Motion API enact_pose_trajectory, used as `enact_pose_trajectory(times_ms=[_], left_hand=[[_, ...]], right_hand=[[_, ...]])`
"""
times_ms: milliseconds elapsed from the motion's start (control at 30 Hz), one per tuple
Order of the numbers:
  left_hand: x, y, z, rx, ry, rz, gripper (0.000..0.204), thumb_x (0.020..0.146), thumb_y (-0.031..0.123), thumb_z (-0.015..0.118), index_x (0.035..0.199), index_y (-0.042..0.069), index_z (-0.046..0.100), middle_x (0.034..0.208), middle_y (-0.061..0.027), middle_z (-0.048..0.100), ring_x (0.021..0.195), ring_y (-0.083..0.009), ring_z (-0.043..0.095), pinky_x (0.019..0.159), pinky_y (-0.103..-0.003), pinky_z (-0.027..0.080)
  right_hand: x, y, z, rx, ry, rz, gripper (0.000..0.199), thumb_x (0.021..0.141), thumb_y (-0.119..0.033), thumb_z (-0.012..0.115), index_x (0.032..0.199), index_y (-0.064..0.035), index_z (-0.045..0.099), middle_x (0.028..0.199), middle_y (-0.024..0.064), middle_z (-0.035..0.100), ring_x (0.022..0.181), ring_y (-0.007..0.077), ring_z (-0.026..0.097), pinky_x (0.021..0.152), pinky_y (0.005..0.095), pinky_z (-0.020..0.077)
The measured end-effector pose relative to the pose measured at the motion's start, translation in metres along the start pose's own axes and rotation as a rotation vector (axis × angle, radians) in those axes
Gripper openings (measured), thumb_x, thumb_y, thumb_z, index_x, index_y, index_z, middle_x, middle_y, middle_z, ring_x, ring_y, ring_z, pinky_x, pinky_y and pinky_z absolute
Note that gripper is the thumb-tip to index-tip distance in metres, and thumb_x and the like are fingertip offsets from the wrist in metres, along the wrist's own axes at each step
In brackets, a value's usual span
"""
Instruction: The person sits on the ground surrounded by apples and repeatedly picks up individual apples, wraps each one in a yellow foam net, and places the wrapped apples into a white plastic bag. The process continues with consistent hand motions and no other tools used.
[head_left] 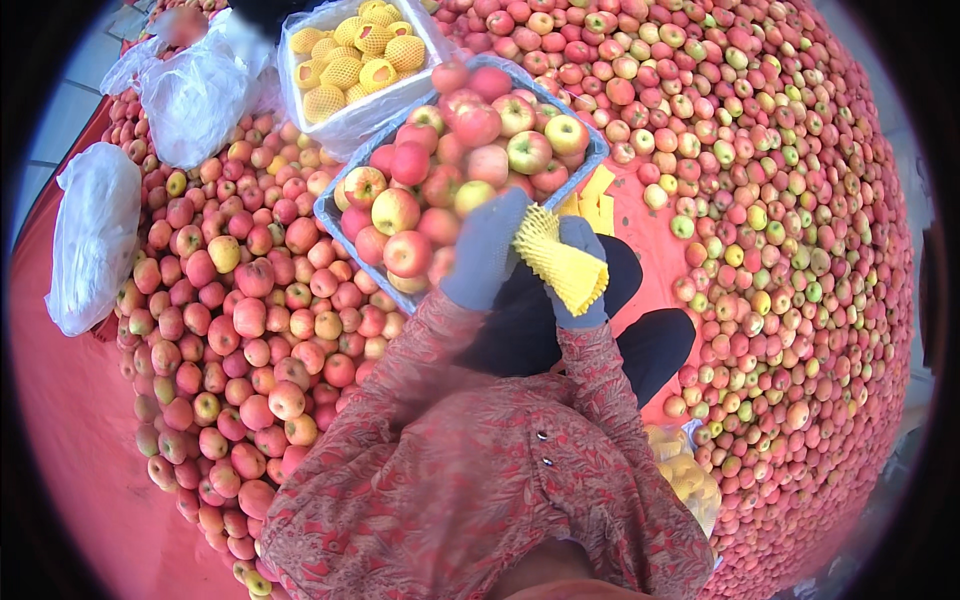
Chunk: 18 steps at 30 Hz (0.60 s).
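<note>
Both hands wear grey gloves and meet over the near right corner of a blue-grimmed crate (330,215) heaped with red and yellow-green apples (407,254). My right hand (580,270) is closed around a yellow foam fruit net (560,260), a ribbed sleeve whose wide end flares toward me. Just left of it, my left hand (487,245) is up against the net's other end, its back toward the camera. Motion smears that hand, and its fingers are hidden, so I cannot tell what they grip. A yellowish apple (474,197) lies right beside it.
Beyond the crate stands a white box (435,55) of fruit in yellow nets. Flat yellow nets (597,200) lie on the red sheet (650,195) by my knees. Loose apples (255,300) spread left, with a larger heap (770,250) right. Plastic bags (97,240) rest far left.
</note>
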<state>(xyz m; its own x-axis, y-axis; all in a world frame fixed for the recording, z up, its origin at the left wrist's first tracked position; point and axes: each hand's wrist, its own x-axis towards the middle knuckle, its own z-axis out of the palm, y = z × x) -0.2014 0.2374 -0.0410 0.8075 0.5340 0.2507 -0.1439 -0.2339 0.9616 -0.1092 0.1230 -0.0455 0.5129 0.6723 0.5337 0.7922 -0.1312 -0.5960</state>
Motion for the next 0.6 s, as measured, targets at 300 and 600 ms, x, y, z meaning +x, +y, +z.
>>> enact_pose_trajectory(times_ms=[300, 600], left_hand=[[-0.027, 0.011, -0.029, -1.032, -0.263, -0.514, 0.063, 0.076, 0.010, 0.071, 0.130, 0.001, 0.041, 0.120, -0.0112, 0.055, 0.108, -0.0199, 0.055, 0.092, -0.034, 0.046], [-0.035, 0.017, -0.086, -0.903, 0.079, -0.513, 0.035, 0.083, 0.004, 0.063, 0.116, -0.002, 0.056, 0.113, -0.0114, 0.060, 0.099, -0.0169, 0.058, 0.084, -0.030, 0.048]], right_hand=[[0.068, -0.007, 0.032, 0.894, -0.648, 0.521, 0.009, 0.089, -0.014, 0.054, 0.091, -0.0046, 0.055, 0.075, 0.0027, 0.053, 0.071, 0.0108, 0.055, 0.062, 0.0246, 0.0466], [0.179, 0.071, 0.145, -0.473, -0.714, -0.079, 0.067, 0.069, -0.043, 0.067, 0.123, -0.0092, 0.044, 0.112, 0.0200, 0.052, 0.090, 0.0359, 0.058, 0.079, 0.0467, 0.0464]])
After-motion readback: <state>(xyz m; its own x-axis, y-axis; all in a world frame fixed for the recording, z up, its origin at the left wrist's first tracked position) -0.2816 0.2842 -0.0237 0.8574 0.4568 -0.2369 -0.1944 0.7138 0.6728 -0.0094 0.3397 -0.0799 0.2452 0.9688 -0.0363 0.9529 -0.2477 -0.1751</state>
